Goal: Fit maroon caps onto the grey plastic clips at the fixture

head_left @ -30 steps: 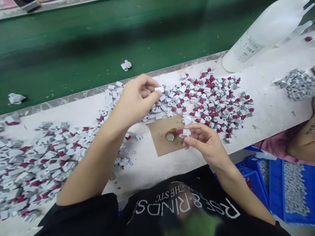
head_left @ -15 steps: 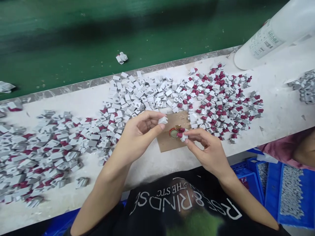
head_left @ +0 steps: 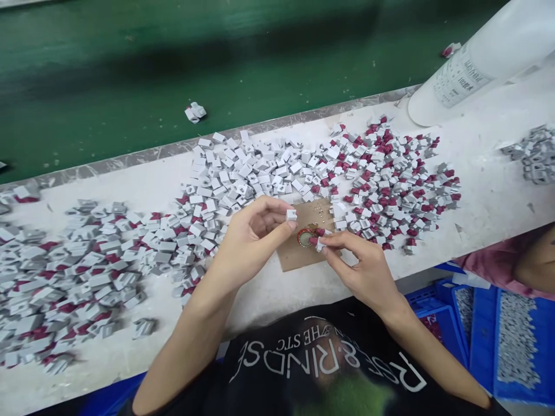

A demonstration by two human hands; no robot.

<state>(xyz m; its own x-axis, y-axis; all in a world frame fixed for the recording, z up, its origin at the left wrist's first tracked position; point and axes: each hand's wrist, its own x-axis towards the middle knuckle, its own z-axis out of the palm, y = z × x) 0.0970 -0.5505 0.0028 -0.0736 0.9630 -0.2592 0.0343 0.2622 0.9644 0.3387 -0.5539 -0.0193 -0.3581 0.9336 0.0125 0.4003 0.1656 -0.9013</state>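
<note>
- The left hand (head_left: 249, 240) pinches a small grey plastic cap (head_left: 291, 215) between thumb and fingertips, raised just above the tabletop (head_left: 485, 190).
- The right hand (head_left: 364, 268) pinches a second piece, grey with a maroon part (head_left: 318, 242), thumb and forefinger closed on it, just beside the round red-rimmed dish (head_left: 306, 237).
- That dish sits on a brown cardboard square (head_left: 297, 257) near the tabletop's front edge; a few tiny brass-coloured bits (head_left: 318, 208) lie on the card's far side, too small to identify.
- Judged from this, the step in hand is mating two parts: the two pieces are near each other but apart, over the card.
- The next move would call for bringing the cap square onto the maroon part and pressing the two together without tilting, since both are tiny and held only at the fingertips.
- Loose piles flank the card: plain grey pieces (head_left: 243, 173) behind the left hand, grey-and-maroon pieces (head_left: 390, 179) to the right, and a mixed heap (head_left: 78, 260) far left.
- A white plastic bottle (head_left: 481, 63) lies at the far right, against the green conveyor belt (head_left: 173, 63).
- Blue bins (head_left: 481, 329) stand below the tabletop's edge.
</note>
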